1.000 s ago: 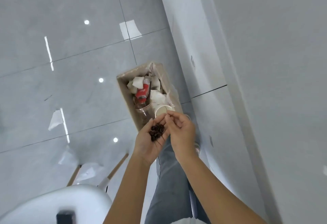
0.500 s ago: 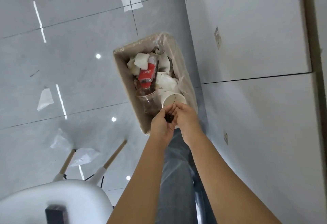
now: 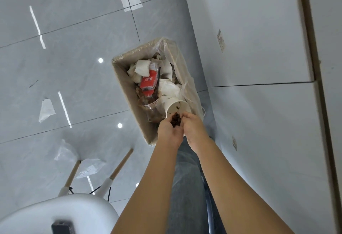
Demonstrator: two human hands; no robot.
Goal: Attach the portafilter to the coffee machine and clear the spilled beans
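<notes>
Fingers (image 3: 182, 118) of both hands: curled inward and pressed side by side, forming one shared cup around a small heap of dark coffee beans (image 3: 175, 120); neither hand is flat or clenched tight. Left hand (image 3: 169, 132): palm up, loosely cupped, carrying most of the beans along its inner edge. Right hand (image 3: 194, 130): touching the left, back of the hand toward the camera, fingers bent over the beans from the right side. Position of the beans: held in the hands directly above the near end of the waste bin (image 3: 122, 78), over a white paper cup (image 3: 176, 107) that lies on its side with its mouth toward the hands. Waste bin: rectangular, beige, lined with a clear plastic bag, standing on the grey tiled floor (image 3: 74, 30) just beside a white cabinet front (image 3: 259, 48). Bin contents: crumpled white paper, a clear bottle with a red label (image 3: 148, 82), a clear plastic cup (image 3: 150, 107), a dark straw. Also in view: both bare forearms reaching forward and down; a leg in blue jeans (image 3: 187, 187) below them; a white chair (image 3: 61, 213) with pale wooden legs at lower left. Portafilter and coffee machine: not in view.
</notes>
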